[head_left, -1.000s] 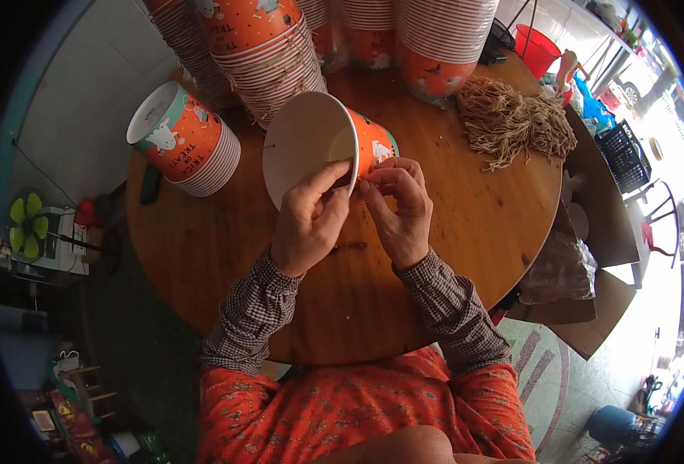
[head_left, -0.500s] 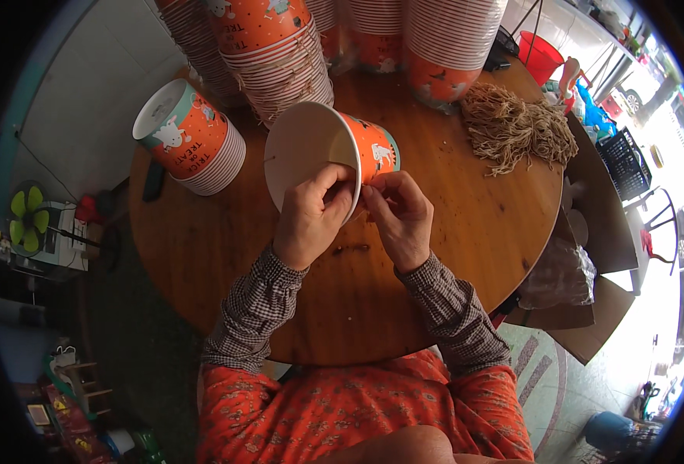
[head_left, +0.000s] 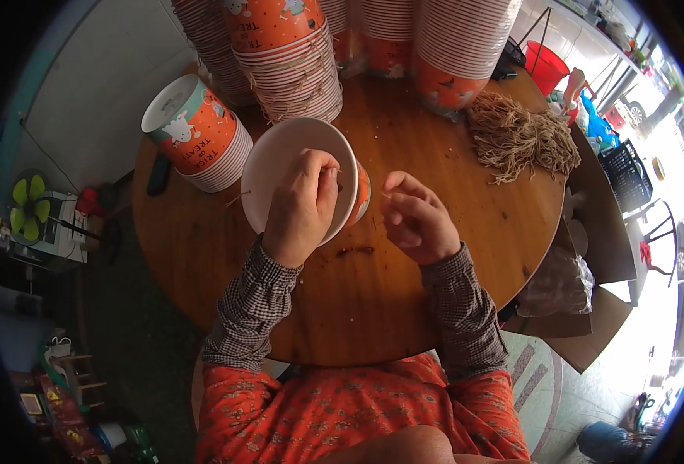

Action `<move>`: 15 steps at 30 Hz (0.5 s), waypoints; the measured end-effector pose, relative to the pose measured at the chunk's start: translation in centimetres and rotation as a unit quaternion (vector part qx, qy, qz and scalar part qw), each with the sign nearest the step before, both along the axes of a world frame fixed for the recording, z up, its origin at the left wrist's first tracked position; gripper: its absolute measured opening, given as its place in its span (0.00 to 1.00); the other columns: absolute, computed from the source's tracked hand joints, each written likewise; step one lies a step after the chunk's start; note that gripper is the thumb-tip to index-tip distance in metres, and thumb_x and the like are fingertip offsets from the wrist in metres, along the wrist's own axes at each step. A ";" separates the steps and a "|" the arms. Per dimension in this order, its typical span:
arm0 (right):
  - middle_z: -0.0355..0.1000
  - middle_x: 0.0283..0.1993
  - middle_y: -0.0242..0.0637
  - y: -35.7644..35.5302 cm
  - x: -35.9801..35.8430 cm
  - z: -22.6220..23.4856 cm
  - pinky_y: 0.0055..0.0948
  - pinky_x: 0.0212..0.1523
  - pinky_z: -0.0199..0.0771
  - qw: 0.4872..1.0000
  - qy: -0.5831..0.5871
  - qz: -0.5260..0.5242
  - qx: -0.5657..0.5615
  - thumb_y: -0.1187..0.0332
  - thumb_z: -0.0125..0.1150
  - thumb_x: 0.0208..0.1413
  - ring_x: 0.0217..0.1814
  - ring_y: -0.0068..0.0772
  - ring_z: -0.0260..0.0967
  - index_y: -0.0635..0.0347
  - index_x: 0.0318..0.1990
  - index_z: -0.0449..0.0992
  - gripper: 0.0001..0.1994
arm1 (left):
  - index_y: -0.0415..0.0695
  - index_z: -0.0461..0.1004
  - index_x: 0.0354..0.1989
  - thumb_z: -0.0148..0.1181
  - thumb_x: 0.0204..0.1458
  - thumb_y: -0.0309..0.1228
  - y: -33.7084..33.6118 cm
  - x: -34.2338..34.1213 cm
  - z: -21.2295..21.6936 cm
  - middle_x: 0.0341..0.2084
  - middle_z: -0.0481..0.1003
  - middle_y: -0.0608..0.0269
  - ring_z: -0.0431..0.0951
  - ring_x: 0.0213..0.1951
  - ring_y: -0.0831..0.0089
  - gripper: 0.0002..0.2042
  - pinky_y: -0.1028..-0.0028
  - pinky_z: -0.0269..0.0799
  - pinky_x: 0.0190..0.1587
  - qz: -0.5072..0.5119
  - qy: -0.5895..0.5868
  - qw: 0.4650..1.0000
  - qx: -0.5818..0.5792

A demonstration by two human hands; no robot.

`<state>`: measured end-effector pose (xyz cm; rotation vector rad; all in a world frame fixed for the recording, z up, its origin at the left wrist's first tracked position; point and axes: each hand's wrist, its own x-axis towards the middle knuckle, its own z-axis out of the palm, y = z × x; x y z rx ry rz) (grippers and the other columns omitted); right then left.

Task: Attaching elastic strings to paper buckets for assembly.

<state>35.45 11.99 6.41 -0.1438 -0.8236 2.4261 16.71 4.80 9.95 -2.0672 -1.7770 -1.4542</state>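
Observation:
An orange paper bucket with a white inside lies tilted on the table, its mouth toward me. A short end of tan cord sticks out at its left rim. My left hand is in front of the mouth, thumb and fingertips pinched together; what they hold is too small to make out. To the right of the bucket, apart from it, my right hand has its thumb and index finger pinched on what looks like a thin tan cord. Its other fingers are curled loosely.
Nested orange buckets lie at the left beside a dark phone-like object. Tall bucket stacks stand at the back, some wrapped in plastic. A heap of tan cords lies at the right of the round wooden table. Cardboard boxes flank the table.
My right hand has drawn away from the bucket's rim to the right. My left hand has let go of the rim and moved over the mouth. The bucket has shifted left and nearer.

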 end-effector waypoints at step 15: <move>0.75 0.30 0.33 -2.9 -1.8 2.1 0.19 0.35 0.74 0.858 -0.253 -0.278 0.350 0.77 0.58 0.57 0.33 0.19 0.74 0.70 0.44 0.73 0.09 | 0.39 0.70 0.36 0.57 0.52 0.18 -0.7 2.7 1.0 0.32 0.69 0.57 0.74 0.32 0.61 0.05 0.68 0.71 0.33 -0.064 0.021 0.997 0.026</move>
